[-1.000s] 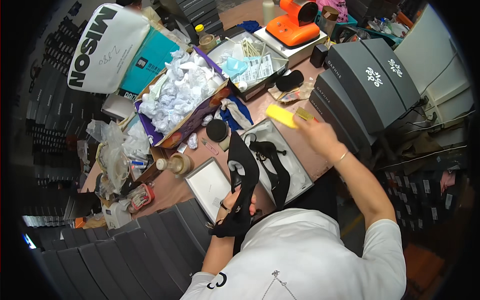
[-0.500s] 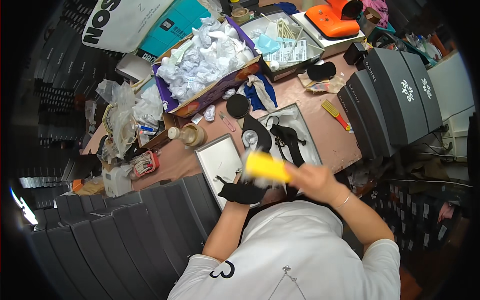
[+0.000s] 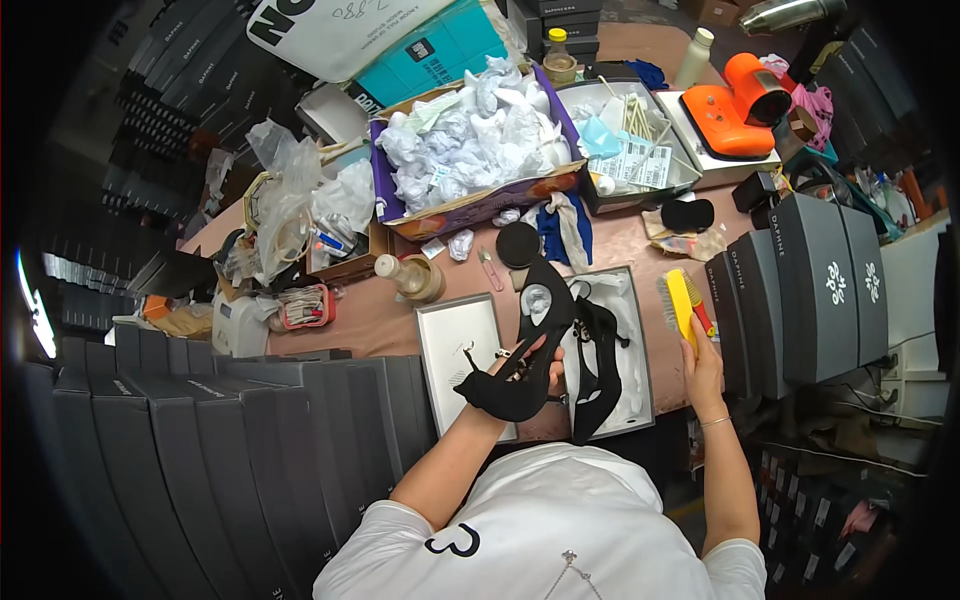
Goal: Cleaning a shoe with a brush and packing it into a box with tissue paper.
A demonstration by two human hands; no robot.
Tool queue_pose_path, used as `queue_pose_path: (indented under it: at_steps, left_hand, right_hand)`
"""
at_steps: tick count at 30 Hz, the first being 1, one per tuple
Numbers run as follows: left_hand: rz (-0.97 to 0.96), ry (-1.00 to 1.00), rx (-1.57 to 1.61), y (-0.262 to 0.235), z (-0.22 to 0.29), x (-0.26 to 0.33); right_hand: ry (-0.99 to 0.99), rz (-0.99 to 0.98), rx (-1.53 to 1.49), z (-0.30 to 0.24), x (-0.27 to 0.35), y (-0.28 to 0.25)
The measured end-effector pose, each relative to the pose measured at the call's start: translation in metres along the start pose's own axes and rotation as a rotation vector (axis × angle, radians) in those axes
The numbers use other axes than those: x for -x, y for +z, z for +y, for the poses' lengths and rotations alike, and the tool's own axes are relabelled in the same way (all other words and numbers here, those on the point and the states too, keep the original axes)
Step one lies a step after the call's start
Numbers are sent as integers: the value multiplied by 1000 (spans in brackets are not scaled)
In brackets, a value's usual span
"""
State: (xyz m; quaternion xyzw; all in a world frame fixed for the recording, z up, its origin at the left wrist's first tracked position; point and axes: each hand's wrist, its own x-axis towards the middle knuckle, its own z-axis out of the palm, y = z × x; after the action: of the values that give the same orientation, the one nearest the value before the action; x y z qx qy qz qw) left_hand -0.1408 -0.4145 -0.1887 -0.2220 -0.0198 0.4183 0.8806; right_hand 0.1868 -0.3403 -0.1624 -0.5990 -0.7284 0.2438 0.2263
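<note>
Left hand closing around a black high-heeled shoe, fingers wrapping the strap part, holding it up over the table between the grey lid and the open shoebox. Shoe tilting, insole facing up, heel end pointing away toward the round black disc.

Right hand gripping a yellow brush by its lower end, fingers shut on the handle – bristle side facing left, brush standing just right of the shoebox and just beside the dark grey boxes at the table's right edge.

Lying in the shoebox: a second black shoe, on white paper, just right of the held one.

Sitting farther back on the table:
- a purple-sided carton holding crumpled white paper
- a tray holding labels and sticks
- an orange device on a white tray
- a small bottle lying near the lid
- a heap of clear plastic bags at the left

Stacking up along the left and the near edge – rows of dark grey shoeboxes.
</note>
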Motion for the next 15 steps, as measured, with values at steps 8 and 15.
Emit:
queue_pose_path:
  at_steps: [8,15]
  left_hand:
    - [221,181,-368,10,-8,2]
    - [544,618,-550,12,-63,5]
  right_hand:
    - [-286,-206,-263,-113,4,-5]
    - [-327,-437,-395,-181,41,34]
